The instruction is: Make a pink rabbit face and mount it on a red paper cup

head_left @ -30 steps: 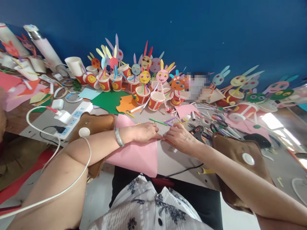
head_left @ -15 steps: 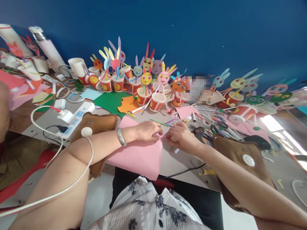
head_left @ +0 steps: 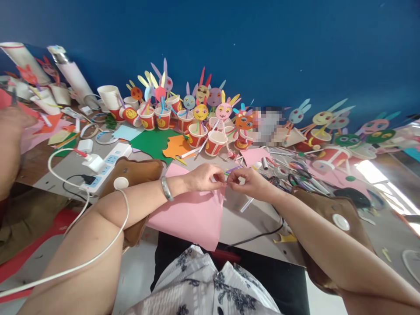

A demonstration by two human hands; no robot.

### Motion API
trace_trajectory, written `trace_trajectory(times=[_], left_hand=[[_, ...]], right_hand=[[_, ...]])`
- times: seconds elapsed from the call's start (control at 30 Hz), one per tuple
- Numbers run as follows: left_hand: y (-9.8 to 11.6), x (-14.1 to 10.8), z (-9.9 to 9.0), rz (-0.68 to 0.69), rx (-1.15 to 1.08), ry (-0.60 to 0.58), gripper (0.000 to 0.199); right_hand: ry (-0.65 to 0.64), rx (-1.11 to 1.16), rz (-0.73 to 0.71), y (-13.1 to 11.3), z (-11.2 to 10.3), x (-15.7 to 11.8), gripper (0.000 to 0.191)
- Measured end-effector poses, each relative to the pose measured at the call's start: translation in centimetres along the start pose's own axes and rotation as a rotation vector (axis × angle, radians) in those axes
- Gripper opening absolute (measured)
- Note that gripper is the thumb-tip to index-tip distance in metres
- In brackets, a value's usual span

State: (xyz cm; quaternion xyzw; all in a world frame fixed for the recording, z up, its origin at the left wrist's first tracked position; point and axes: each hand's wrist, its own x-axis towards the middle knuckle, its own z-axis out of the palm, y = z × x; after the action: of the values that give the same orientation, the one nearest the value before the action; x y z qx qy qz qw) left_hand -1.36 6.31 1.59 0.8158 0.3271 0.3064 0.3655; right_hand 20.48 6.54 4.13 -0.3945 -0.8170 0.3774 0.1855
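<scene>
My left hand [head_left: 211,177] is closed in a pinch above the right edge of a sheet of pink paper [head_left: 190,218]. Facing it, my right hand [head_left: 244,180] also pinches, thumb and forefinger forming a ring. The fingertips of both hands nearly meet over a tiny pinkish piece, too small and covered to name. Just behind them lie thin purple and green sticks [head_left: 234,168]. A clear white stick [head_left: 246,204] rests on the table below my right hand.
Paper cups with paper animal heads [head_left: 216,142] line the blue wall. A white power strip [head_left: 106,166] and a brown pouch [head_left: 131,175] lie left; another brown pouch [head_left: 323,214], scissors [head_left: 293,177] and pens lie right. Another person's hand [head_left: 15,127] shows far left.
My hands have come closer together, fingertips now nearly touching, and the right fingers have curled into a ring. The other person's hand has come further into view. The camera view has shifted slightly.
</scene>
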Motion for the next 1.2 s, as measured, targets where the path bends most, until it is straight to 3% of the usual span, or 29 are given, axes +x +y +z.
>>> trace_trajectory(times=[0.1, 0.27, 0.4, 0.67, 0.83, 0.97, 1.2], left_hand=[[0.3, 0.1, -0.2, -0.092, -0.202, 0.035, 0.012], [0.9, 0.4, -1.0, -0.279, -0.523, 0.115, 0.024], [1.5, 0.4, -1.4, -0.351, -0.604, 0.197, 0.028], [1.4, 0.3, -1.5, -0.368, -0.666, 0.22, 0.021], [0.9, 0.4, -1.3, -0.365, -0.674, 0.196, 0.023], [0.3, 0.4, -1.1, -0.333, -0.604, 0.165, 0.023], [-0.4, 0.5, -1.1, -0.051, -0.276, 0.245, 0.022]], right_hand=[[0.055, 0.037, 0.042, -0.2, -0.4, 0.2, 0.021], [0.312, 0.194, 0.157, 0.2, -0.3, 0.2, 0.036], [0.379, 0.27, 0.198, 0.2, 0.8, 0.4, 0.034], [0.464, 0.471, 0.208, -0.4, 3.2, 1.5, 0.05], [0.504, 0.457, 0.2, -0.6, 2.9, 1.7, 0.047], [0.489, 0.24, 0.148, -1.0, 2.0, 1.5, 0.037], [0.342, -0.135, -0.042, -1.6, 0.7, 1.3, 0.019]])
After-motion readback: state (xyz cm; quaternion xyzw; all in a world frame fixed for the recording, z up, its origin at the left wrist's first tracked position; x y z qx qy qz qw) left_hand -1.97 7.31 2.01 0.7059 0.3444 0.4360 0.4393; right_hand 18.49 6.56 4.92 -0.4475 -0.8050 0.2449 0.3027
